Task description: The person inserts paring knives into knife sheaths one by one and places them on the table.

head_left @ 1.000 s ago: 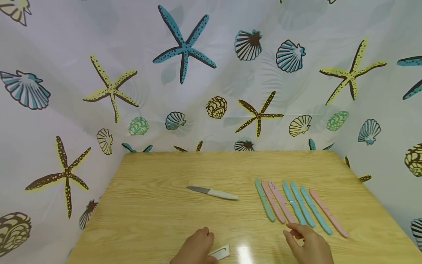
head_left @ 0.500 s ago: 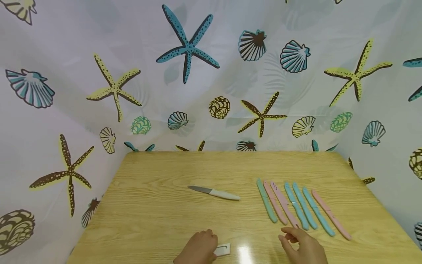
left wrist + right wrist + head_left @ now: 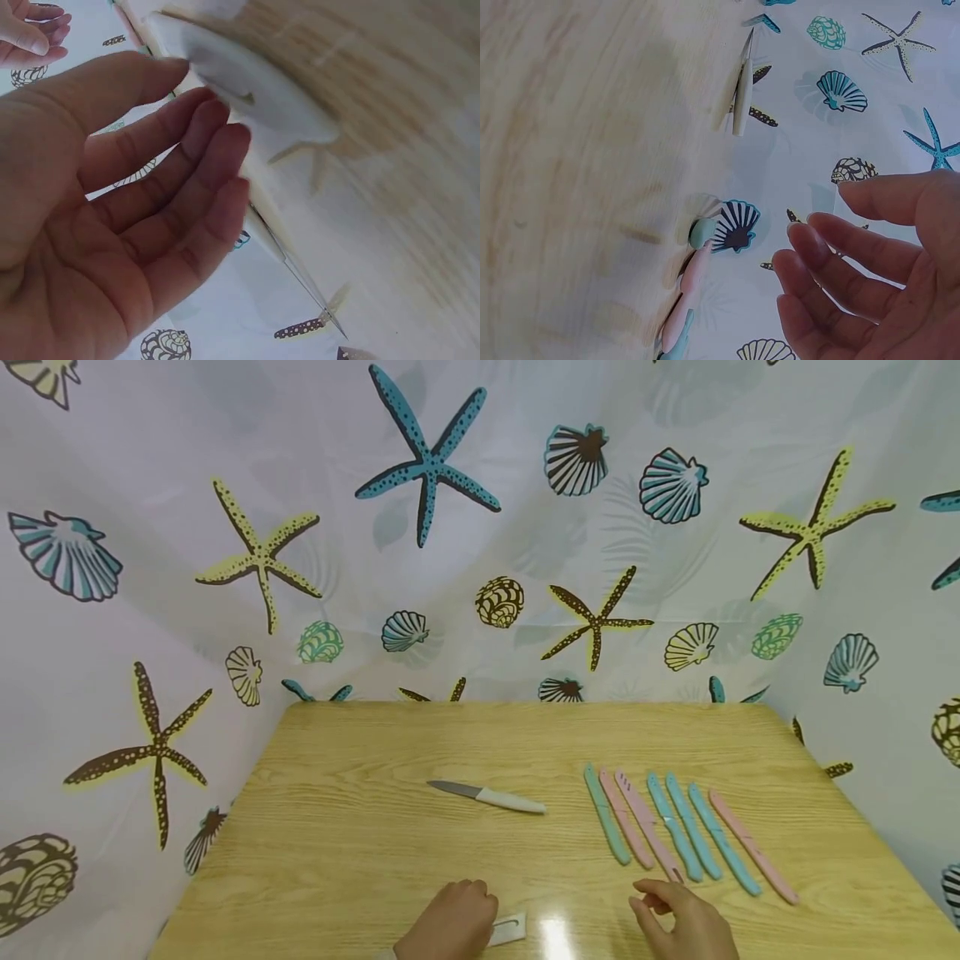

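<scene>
My left hand (image 3: 448,920) is at the near side of the table, beside a white knife sheath (image 3: 510,929) with a slot near its end. In the left wrist view its thumb and index fingertips sit right at the edge of that sheath (image 3: 262,86), a gap showing between them. The other fingers are loosely bent. My right hand (image 3: 684,920) hovers with relaxed fingers and holds nothing, just in front of several sheathed knives. Farther back lies a bare paring knife (image 3: 510,802) with a white handle, its grey blade pointing left.
The sheathed knives lie side by side at the right: one green (image 3: 606,814), then pink (image 3: 626,818) and blue (image 3: 678,827) ones, with another pink knife (image 3: 753,847) at the outer right. A cloth (image 3: 480,527) printed with starfish and shells surrounds the wooden tabletop (image 3: 337,827).
The left hand has shifted slightly right and forward along the white sheath. The right hand has drawn back a little toward me and left, away from the sheathed knives.
</scene>
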{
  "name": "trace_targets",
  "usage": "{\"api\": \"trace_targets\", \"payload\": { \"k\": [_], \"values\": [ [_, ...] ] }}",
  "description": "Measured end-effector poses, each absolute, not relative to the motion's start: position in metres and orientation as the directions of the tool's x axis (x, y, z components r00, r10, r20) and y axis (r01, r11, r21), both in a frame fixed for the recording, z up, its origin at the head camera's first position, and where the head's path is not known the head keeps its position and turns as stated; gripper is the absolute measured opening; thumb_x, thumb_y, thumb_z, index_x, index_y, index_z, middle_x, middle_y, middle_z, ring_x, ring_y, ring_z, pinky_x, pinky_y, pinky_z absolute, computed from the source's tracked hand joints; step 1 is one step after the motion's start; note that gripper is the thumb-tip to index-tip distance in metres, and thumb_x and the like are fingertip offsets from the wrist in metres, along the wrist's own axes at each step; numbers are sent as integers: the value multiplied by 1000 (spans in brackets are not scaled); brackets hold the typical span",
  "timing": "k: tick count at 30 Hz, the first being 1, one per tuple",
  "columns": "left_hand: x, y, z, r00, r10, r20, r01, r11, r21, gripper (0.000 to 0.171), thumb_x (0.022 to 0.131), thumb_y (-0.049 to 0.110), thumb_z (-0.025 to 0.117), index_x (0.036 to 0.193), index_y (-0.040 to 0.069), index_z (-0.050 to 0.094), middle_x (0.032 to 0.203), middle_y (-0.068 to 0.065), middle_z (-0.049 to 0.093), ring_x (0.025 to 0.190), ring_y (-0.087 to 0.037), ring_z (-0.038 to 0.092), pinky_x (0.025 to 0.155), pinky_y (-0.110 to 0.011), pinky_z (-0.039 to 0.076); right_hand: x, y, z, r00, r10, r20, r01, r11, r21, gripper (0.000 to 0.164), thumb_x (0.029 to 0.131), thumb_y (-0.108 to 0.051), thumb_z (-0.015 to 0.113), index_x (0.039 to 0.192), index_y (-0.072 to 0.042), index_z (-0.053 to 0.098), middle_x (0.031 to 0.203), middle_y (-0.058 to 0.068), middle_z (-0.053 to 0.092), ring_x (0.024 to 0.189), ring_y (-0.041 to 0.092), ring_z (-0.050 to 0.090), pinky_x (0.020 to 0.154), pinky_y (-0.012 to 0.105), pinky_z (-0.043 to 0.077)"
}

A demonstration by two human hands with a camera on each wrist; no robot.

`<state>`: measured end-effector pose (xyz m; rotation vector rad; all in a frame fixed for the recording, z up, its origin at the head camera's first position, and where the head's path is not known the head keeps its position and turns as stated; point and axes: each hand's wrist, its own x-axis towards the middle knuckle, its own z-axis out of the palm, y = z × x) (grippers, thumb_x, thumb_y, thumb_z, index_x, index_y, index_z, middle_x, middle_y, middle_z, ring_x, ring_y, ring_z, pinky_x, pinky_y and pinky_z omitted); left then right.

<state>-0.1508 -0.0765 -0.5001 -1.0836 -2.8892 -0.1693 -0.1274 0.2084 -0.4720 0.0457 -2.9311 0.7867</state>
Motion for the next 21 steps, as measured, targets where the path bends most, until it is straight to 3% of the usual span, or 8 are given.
{"api": "trace_targets", "payload": {
  "k": [8,15,21],
  "values": [
    [-151,-79,-498,-780,625,-6,615,770,172,27,80,32,78,70,11,64,67,4,50,59,-2,43,50,-14,39,-127,208,-471,-993,-2,117,-60,866,-496,22,86,-23,72,101,-6,73,82,-4,68,75,18,65,60,33,54],
    [-150,-78,-497,-785,620,-19,607,774,178,24,74,25,83,70,10,64,67,4,52,58,-2,44,50,-15,39,-126,207,-470,-991,-7,134,-73,864,-498,21,85,-21,73,100,-5,73,82,-2,68,73,17,65,59,33,54],
    [-151,-77,-500,-782,622,-24,607,770,195,29,72,21,80,62,13,54,65,5,47,57,-3,37,48,-14,35,-127,205,-470,-994,-11,112,-67,859,-507,22,86,-21,72,101,-5,73,82,-3,68,74,17,64,59,33,54]
  ]
}}
